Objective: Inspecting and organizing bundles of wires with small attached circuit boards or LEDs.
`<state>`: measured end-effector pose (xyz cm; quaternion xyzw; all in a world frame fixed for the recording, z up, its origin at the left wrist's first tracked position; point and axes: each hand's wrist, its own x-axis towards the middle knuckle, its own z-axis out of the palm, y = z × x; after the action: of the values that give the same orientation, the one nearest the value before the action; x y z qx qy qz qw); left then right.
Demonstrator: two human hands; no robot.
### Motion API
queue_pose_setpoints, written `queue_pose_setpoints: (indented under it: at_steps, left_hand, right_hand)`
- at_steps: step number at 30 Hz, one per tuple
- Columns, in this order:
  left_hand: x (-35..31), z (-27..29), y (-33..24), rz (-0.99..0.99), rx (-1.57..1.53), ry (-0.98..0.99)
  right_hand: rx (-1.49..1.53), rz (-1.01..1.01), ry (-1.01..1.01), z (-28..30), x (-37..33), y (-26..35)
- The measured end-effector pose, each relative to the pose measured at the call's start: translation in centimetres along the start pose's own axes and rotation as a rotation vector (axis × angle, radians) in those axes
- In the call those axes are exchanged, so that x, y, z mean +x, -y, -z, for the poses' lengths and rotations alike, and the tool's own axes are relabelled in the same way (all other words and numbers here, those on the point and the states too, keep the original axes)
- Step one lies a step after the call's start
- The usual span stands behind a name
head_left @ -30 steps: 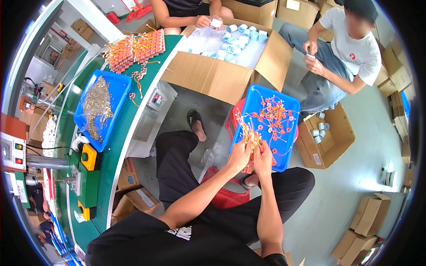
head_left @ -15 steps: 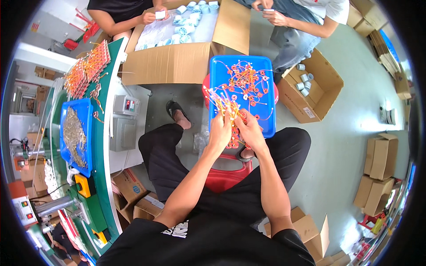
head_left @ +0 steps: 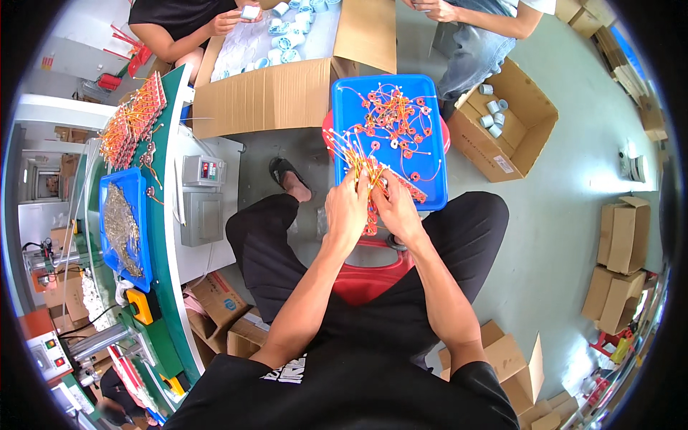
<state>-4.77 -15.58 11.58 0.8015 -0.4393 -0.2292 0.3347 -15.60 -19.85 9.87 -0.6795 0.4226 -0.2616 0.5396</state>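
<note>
Head view, hands (head_left: 347, 215) holding wires (head_left: 352, 152)

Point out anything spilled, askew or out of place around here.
Nothing looks clearly spilled or damaged. The small red discs with orange wires lie tangled in the blue rectangular plastic tray, untidy compared with the orderly stack of red boards on the green workbench.

The left forearm (head_left: 308, 304) is pointing toward one o'clock and the right forearm (head_left: 444, 304) toward eleven; the left grip (head_left: 348, 211) and right grip (head_left: 398, 209) are facing each other, fingers (head_left: 391, 179) curling inward.
</note>
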Motion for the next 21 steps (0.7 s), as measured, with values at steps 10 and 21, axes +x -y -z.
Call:
queue_pose_setpoints:
  at_steps: [10,21]
  left_hand:
    - [0.8,-0.8,0.6,0.123,-0.435,-0.044]
    - [3.8,0.3,1.0,0.124,-0.818,-0.07]
  right_hand:
    - [0.43,-0.062,0.048,0.7,0.9,0.4]
    - [0.417,-0.177,0.0,1.7,1.3,0.1]
